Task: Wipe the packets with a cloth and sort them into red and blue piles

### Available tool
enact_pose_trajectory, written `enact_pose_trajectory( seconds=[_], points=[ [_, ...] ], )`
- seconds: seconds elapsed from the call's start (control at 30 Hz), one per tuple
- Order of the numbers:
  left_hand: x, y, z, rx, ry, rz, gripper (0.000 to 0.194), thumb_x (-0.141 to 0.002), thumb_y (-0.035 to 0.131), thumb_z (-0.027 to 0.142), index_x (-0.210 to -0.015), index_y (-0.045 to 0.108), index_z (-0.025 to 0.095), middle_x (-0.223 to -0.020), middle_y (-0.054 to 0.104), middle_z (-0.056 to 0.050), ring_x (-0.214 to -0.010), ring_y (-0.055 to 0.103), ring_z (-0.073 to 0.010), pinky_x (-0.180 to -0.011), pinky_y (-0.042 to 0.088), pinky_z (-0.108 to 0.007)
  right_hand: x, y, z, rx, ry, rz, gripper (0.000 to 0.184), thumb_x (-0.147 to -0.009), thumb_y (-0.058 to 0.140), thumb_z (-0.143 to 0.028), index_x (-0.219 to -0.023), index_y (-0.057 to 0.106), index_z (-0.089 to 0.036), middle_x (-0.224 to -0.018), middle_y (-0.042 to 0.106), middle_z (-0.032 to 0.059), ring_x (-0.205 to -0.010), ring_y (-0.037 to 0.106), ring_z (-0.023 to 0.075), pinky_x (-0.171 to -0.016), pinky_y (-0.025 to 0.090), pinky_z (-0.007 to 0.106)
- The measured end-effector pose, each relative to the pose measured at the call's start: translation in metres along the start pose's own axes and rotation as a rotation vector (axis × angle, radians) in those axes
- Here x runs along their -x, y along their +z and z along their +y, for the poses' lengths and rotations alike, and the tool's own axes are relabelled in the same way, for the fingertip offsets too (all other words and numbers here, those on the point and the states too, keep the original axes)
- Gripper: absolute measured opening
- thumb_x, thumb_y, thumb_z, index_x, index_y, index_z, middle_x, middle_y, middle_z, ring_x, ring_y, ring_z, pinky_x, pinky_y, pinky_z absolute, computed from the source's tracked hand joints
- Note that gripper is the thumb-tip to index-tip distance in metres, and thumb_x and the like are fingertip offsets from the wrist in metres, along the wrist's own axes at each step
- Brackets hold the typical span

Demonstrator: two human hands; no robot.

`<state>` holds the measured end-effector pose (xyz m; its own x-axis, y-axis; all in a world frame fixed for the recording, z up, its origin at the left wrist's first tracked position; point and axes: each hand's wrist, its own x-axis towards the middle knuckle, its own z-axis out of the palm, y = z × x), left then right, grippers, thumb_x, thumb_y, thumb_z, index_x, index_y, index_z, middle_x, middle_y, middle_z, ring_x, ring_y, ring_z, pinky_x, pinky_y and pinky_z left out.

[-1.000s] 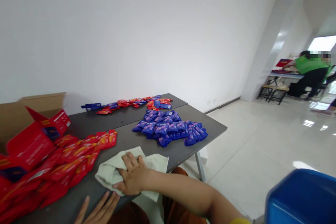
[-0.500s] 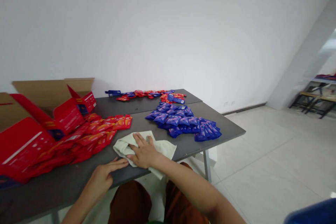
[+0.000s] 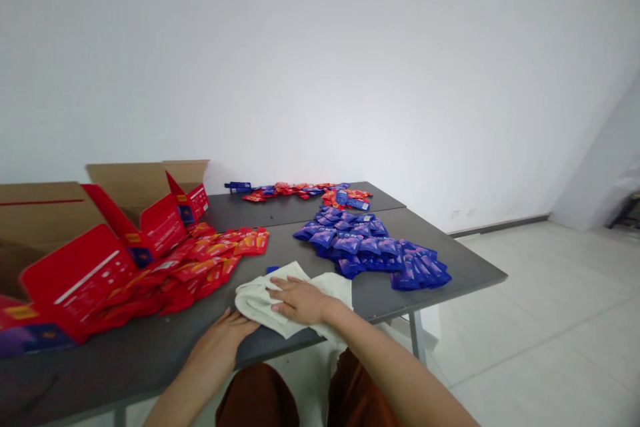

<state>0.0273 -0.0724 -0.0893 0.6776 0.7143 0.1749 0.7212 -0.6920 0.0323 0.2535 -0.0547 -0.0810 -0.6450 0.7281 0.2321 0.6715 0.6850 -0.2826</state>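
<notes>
A pale, crumpled cloth lies on the dark grey table near its front edge, one part drooping over that edge. Flat on top of it rests my right hand, fingers stretched out. My left hand lies on the tabletop with its fingers extended, the tips at the cloth's left edge. Just behind the cloth, a small blue piece shows; its kind is unclear. To the left spreads a heap of red-orange sachets, and to the right a pile of blue-purple sachets.
Opened red boxes stand at the left, with brown cartons behind them. Mixed red and blue sachets line the table's back by the white wall. Pale floor lies right of the table.
The view has shifted left, so the table sits further right in it. My left hand has flattened beside the cloth. The small blue piece behind the cloth has come into sight.
</notes>
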Motion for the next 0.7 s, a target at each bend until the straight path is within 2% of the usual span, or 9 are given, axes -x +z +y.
enact_pose_trajectory(
  seconds=[0.07,0.13,0.23,0.33,0.43,0.53,0.63,0.7],
  points=[
    [-0.001,0.004,0.025,-0.159,-0.147,-0.016,0.058,-0.078,0.035,-0.001,-0.125,0.063,0.02,-0.13,0.058,-0.009,-0.119,0.057,-0.0231,-0.106,0.041,-0.041,-0.015,-0.001,0.011,0.008,-0.01,-0.03,0.046,-0.1,0.034,-0.04,-0.14,0.042,-0.019,-0.146,0.041,0.0114,-0.139,0.027,0.0182,-0.112,0.026,0.042],
    [-0.003,0.006,0.047,-0.308,-0.297,-0.009,0.057,-0.082,0.031,-0.002,-0.131,0.056,0.01,-0.133,0.053,-0.017,-0.12,0.055,-0.0272,-0.104,0.042,-0.042,-0.029,-0.001,0.018,0.035,0.018,-0.055,0.047,-0.1,0.033,-0.04,-0.14,0.043,-0.018,-0.144,0.043,0.0133,-0.138,0.03,0.021,-0.111,0.028,0.045],
    [-0.006,-0.002,0.064,-0.328,-0.332,-0.102,0.058,-0.083,0.028,-0.004,-0.133,0.053,0.009,-0.133,0.053,-0.018,-0.117,0.057,-0.0263,-0.101,0.044,-0.041,-0.036,0.0,0.016,0.081,0.078,-0.011,0.048,-0.1,0.03,-0.039,-0.14,0.042,-0.017,-0.146,0.04,0.0148,-0.138,0.031,0.0235,-0.11,0.027,0.048],
    [-0.01,-0.022,0.066,-0.264,-0.322,-0.149,0.054,-0.085,0.028,-0.003,-0.124,0.062,0.01,-0.125,0.061,-0.018,-0.111,0.062,-0.0258,-0.095,0.047,-0.041,-0.019,0.0,0.002,0.103,0.073,0.007,0.049,-0.099,0.03,-0.039,-0.142,0.04,-0.017,-0.15,0.032,0.0137,-0.141,0.024,0.0236,-0.112,0.024,0.048],
    [-0.012,-0.039,0.067,-0.199,-0.351,-0.189,0.049,-0.085,0.027,-0.001,-0.103,0.072,0.009,-0.102,0.071,-0.019,-0.097,0.067,-0.0276,-0.085,0.051,-0.041,0.01,-0.005,-0.016,0.098,-0.004,-0.021,0.049,-0.097,0.036,-0.037,-0.144,0.037,-0.02,-0.154,0.025,0.0089,-0.143,0.017,0.0213,-0.114,0.019,0.047],
    [-0.011,-0.047,0.067,-0.127,-0.383,-0.249,0.048,-0.085,0.028,0.0,-0.094,0.074,0.011,-0.091,0.072,-0.018,-0.088,0.069,-0.027,-0.079,0.052,-0.039,0.027,-0.011,-0.026,0.089,-0.049,-0.031,0.05,-0.096,0.04,-0.036,-0.144,0.036,-0.023,-0.155,0.022,0.0055,-0.144,0.012,0.0191,-0.115,0.015,0.044],
    [-0.011,-0.047,0.063,-0.099,-0.387,-0.275,0.048,-0.086,0.027,0.001,-0.098,0.073,0.011,-0.094,0.072,-0.019,-0.089,0.069,-0.0259,-0.08,0.052,-0.038,0.019,-0.013,-0.023,0.079,-0.048,-0.056,0.05,-0.096,0.04,-0.038,-0.143,0.037,-0.024,-0.155,0.022,0.0052,-0.144,0.012,0.0187,-0.115,0.017,0.044],
    [-0.011,-0.045,0.057,-0.08,-0.358,-0.303,0.051,-0.086,0.026,0.0,-0.106,0.071,0.012,-0.107,0.069,-0.019,-0.1,0.066,-0.0262,-0.086,0.05,-0.04,0.003,-0.011,-0.016,0.083,-0.023,-0.058,0.049,-0.097,0.039,-0.04,-0.143,0.037,-0.025,-0.155,0.022,0.0047,-0.143,0.014,0.0193,-0.114,0.018,0.044]
  ],
)
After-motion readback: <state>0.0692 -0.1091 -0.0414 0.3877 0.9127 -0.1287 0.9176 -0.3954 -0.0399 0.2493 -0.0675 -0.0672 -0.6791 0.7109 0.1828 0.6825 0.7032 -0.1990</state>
